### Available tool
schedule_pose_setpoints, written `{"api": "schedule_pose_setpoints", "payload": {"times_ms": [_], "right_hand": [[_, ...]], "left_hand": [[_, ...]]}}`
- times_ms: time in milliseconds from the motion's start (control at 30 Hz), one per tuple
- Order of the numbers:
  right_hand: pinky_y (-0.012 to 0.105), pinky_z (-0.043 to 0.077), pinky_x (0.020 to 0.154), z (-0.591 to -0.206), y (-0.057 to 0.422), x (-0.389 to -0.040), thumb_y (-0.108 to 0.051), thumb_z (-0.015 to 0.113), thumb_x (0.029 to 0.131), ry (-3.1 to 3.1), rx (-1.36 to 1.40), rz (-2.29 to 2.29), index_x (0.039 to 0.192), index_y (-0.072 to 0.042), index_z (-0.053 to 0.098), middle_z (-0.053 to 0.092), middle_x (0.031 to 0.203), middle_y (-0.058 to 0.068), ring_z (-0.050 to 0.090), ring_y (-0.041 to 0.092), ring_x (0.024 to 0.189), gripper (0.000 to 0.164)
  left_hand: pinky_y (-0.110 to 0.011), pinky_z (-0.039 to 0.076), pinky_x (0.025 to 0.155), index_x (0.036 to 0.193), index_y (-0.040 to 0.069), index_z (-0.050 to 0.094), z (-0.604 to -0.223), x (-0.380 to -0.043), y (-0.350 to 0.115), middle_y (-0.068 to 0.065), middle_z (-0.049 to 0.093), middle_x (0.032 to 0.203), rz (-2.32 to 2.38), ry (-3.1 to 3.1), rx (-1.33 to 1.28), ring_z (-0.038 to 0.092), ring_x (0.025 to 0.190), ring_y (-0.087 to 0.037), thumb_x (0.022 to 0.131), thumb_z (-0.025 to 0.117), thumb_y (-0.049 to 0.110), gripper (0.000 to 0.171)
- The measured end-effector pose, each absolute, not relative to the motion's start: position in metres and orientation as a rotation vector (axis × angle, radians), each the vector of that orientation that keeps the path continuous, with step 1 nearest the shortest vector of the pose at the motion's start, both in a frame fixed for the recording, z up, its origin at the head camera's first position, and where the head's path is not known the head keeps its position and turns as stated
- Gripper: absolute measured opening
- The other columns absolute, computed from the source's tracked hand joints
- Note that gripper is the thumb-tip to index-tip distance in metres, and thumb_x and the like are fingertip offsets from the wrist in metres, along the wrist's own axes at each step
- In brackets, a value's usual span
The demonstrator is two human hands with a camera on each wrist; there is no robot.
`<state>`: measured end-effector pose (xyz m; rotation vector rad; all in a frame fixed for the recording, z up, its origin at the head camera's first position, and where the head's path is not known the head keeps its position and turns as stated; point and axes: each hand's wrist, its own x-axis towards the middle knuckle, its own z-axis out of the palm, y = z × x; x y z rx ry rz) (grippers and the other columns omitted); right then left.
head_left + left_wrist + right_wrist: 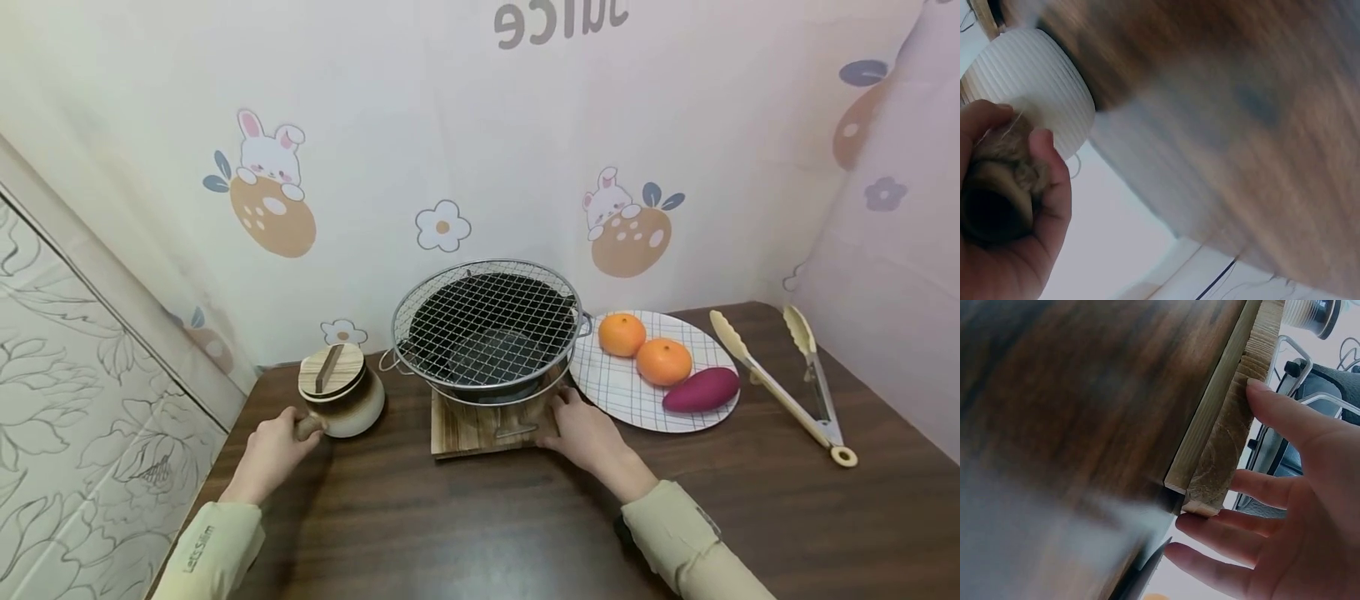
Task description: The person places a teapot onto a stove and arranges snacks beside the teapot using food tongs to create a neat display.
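A small cream-and-brown pot [352, 412] with a wooden lid [330, 371] stands at the left of the table. My left hand [279, 442] grips its side handle [997, 200], with fingers and thumb curled round it in the left wrist view. In the middle, a round black grill [495, 321] topped by a wire mesh rests on a square wooden board [480, 437]. My right hand [588, 429] holds the board's front right corner. Its thumb lies on the board's front edge and its fingers bend round the side, as the right wrist view shows.
To the right of the grill, a white checked plate [622, 404] bears two oranges [663, 362] and a purple sweet potato [702, 390]. Spread tongs [795, 400] lie at the far right. A patterned curtain [487, 125] hangs right behind the dark wooden table [420, 533].
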<state>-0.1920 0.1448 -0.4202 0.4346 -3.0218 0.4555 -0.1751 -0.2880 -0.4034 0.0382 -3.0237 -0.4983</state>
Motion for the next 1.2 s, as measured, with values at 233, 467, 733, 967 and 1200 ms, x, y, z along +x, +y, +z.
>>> {"api": "schedule_pose_setpoints", "payload": {"times_ms": [233, 467, 733, 967, 1200], "right_hand": [[0.044, 0.056, 0.065, -0.419, 0.143, -0.189, -0.036, 0.080, 0.076, -3.033, 0.429, 0.419, 0.121, 0.007, 0.058, 0.052, 0.130, 0.031, 0.068, 0.036, 0.083, 0.066], [0.042, 0.056, 0.059, -0.421, 0.140, -0.186, -0.034, 0.081, 0.074, -3.001, 0.427, 0.412, 0.115, 0.007, 0.060, 0.055, 0.122, 0.029, 0.067, 0.033, 0.073, 0.062], [0.039, 0.055, 0.057, -0.422, 0.141, -0.186, -0.035, 0.083, 0.070, -2.917, 0.457, 0.377, 0.109, 0.006, 0.061, 0.057, 0.118, 0.029, 0.066, 0.029, 0.067, 0.061], [0.039, 0.055, 0.056, -0.424, 0.142, -0.186, -0.034, 0.084, 0.068, -2.864, 0.485, 0.385, 0.104, 0.006, 0.062, 0.058, 0.115, 0.029, 0.065, 0.029, 0.066, 0.059], [0.040, 0.055, 0.057, -0.422, 0.142, -0.188, -0.034, 0.084, 0.069, -2.865, 0.487, 0.406, 0.107, 0.008, 0.061, 0.058, 0.119, 0.031, 0.067, 0.032, 0.070, 0.061]], "left_hand": [[-0.050, 0.050, 0.072, 0.108, -0.002, 0.054, -0.409, -0.171, -0.286, -0.026, 0.068, 0.100, -0.615, -2.948, 0.092, 0.066, 0.087, -0.042, 0.089, 0.066, 0.028, 0.037], [-0.044, 0.049, 0.063, 0.105, 0.000, 0.057, -0.410, -0.169, -0.287, -0.022, 0.070, 0.090, -0.598, -2.889, 0.125, 0.067, 0.076, -0.032, 0.087, 0.068, 0.028, 0.035], [-0.038, 0.047, 0.058, 0.101, 0.000, 0.059, -0.380, -0.181, -0.283, -0.022, 0.070, 0.091, -0.584, -2.768, 0.161, 0.065, 0.071, -0.030, 0.086, 0.068, 0.029, 0.034], [-0.045, 0.048, 0.063, 0.095, 0.000, 0.061, -0.344, -0.190, -0.277, -0.026, 0.069, 0.089, -0.522, -2.712, 0.124, 0.065, 0.075, -0.039, 0.085, 0.070, 0.030, 0.033], [-0.040, 0.046, 0.058, 0.093, 0.003, 0.063, -0.314, -0.197, -0.269, -0.026, 0.070, 0.090, -0.521, -2.653, 0.077, 0.065, 0.072, -0.037, 0.084, 0.071, 0.032, 0.032]]}}
